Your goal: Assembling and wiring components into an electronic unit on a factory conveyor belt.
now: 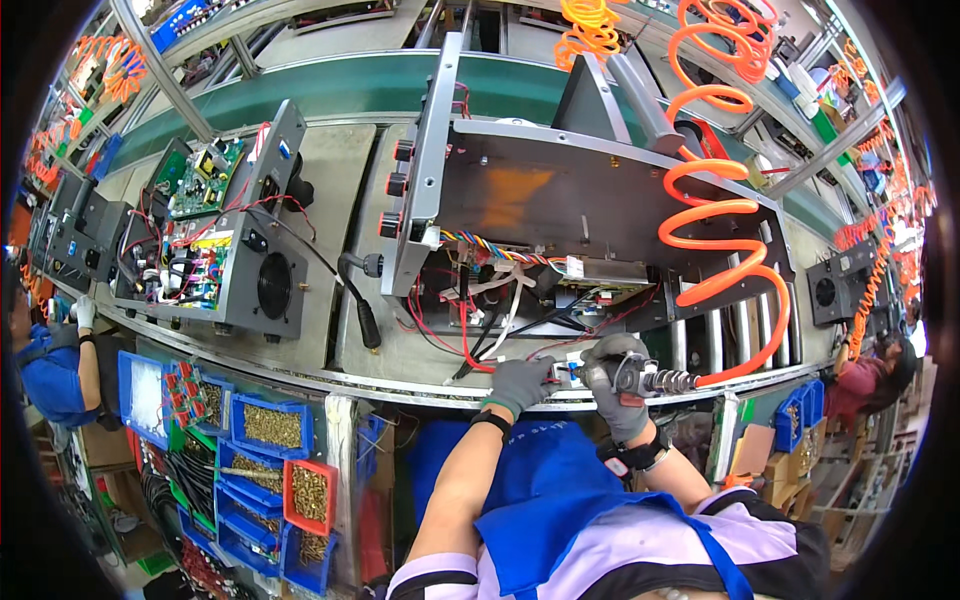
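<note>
My right hand, in a grey glove, is wrapped round an air screwdriver with a metal body. An orange coiled hose runs from its rear end. The tool lies roughly level, its front pointing toward my left hand. My left hand, also gloved, pinches at a small part with blue and white on it; its exact kind is too small to tell. Both hands are at the bench's front rail, just before a large grey metal housing with its inside exposed. Coloured wires hang out of it near my left hand.
Left stands another opened unit with a green circuit board and a black fan. Blue bins and a red bin of small fasteners sit at lower left. Metal rollers lie right. Co-workers are at both sides.
</note>
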Demonstrator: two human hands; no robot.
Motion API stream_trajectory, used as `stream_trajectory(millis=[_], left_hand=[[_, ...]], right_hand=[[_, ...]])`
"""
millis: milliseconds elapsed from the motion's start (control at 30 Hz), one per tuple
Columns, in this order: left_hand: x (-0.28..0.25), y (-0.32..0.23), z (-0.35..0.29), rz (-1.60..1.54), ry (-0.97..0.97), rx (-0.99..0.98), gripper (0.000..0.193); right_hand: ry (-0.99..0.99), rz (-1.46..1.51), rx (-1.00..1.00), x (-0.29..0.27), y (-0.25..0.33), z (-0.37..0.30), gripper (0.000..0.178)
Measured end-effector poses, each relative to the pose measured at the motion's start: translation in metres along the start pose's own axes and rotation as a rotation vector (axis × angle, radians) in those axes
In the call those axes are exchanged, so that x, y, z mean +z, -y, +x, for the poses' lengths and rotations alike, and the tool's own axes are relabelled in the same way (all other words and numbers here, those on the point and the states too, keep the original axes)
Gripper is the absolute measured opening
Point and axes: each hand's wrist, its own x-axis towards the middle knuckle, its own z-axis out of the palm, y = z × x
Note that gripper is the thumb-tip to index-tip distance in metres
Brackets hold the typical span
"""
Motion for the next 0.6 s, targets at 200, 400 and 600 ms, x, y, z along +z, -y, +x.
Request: stream_trajectory(millis=[200,400,600], left_hand=[[0.002,0.001,0.000,0.033,0.001,0.019,0.045],[0.001,0.000,0.002,0.051,-0.008,0.040,0.048],[-0.003,-0.003,0.000,0.054,-0.006,0.051,0.049]], right_hand=[[0.071,-0.229,-0.136,0.005,0.000,0.006,0.033],[0.207,0.024,-0.119,0.003,-0.011,0.005,0.032],[0.178,-0.024,-0.091,0.002,-0.009,0.008,0.030]])
